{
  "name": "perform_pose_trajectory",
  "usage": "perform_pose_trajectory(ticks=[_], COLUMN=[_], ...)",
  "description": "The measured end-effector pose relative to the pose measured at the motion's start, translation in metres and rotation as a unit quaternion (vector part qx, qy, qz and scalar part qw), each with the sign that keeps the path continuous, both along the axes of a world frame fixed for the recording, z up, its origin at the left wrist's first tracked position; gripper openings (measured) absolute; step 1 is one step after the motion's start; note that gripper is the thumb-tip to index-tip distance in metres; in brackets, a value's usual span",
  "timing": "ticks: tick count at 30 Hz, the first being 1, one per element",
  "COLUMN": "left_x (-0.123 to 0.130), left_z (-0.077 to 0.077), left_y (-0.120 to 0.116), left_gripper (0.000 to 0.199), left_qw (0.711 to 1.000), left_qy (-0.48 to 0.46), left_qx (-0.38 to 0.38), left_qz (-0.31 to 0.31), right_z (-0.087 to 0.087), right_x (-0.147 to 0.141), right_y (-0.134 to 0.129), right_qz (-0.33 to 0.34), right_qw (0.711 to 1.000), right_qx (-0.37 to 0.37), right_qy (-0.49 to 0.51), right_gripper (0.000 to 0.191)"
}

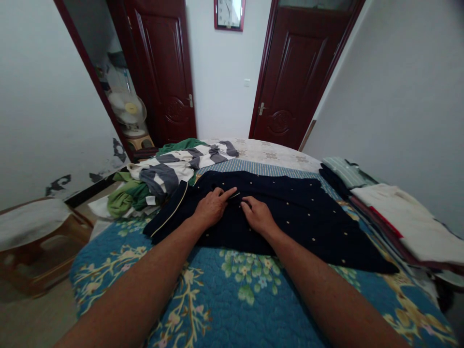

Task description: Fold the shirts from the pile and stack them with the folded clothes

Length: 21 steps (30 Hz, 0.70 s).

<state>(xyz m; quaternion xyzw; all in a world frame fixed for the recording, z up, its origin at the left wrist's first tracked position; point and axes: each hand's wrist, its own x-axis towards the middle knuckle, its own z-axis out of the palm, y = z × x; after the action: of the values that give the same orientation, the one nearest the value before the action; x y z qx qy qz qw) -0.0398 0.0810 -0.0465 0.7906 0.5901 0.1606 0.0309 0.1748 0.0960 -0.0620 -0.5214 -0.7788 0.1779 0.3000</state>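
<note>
A dark navy garment point(297, 208) with small light dots lies spread across the blue floral bedspread point(232, 299). At its left end is a dark part edged with a pale curved line. My left hand point(213, 208) rests on the garment left of its middle, index finger stretched out to the right and the other fingers partly bent. Just to the right, my right hand point(256, 212) touches the cloth with its thumb and fingers apart. A short pale trim line shows between the two hands. Neither hand grips anything that I can make out.
Rumpled striped grey and white clothing point(163, 179) and a green garment point(125, 195) lie at the back left. Folded clothes point(409, 217) are stacked along the right edge. A stool point(39, 241) stands at the left, and a fan point(128, 108) stands beyond the doorway.
</note>
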Motion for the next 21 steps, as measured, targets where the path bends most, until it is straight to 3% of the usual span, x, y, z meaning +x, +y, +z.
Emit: perform_pose_trajectory(ticks=[8, 14, 21], left_x=[-0.018, -0.018, -0.027], left_z=[-0.006, -0.005, -0.005], left_y=[0.015, 0.013, 0.020], left_gripper=[0.069, 0.074, 0.074], left_qw=[0.997, 0.992, 0.978], left_qy=[-0.062, -0.025, -0.029], left_qx=[0.031, 0.031, 0.021], left_qz=[0.027, 0.123, 0.208], right_z=[0.013, 0.018, 0.020], right_x=[-0.018, -0.023, -0.026], right_y=[0.020, 0.017, 0.014], right_qz=[-0.084, -0.162, -0.164], right_qw=[0.991, 0.972, 0.966], right_qx=[-0.036, -0.069, -0.068], right_qy=[-0.102, -0.156, -0.186], right_gripper=[0.033, 0.031, 0.035])
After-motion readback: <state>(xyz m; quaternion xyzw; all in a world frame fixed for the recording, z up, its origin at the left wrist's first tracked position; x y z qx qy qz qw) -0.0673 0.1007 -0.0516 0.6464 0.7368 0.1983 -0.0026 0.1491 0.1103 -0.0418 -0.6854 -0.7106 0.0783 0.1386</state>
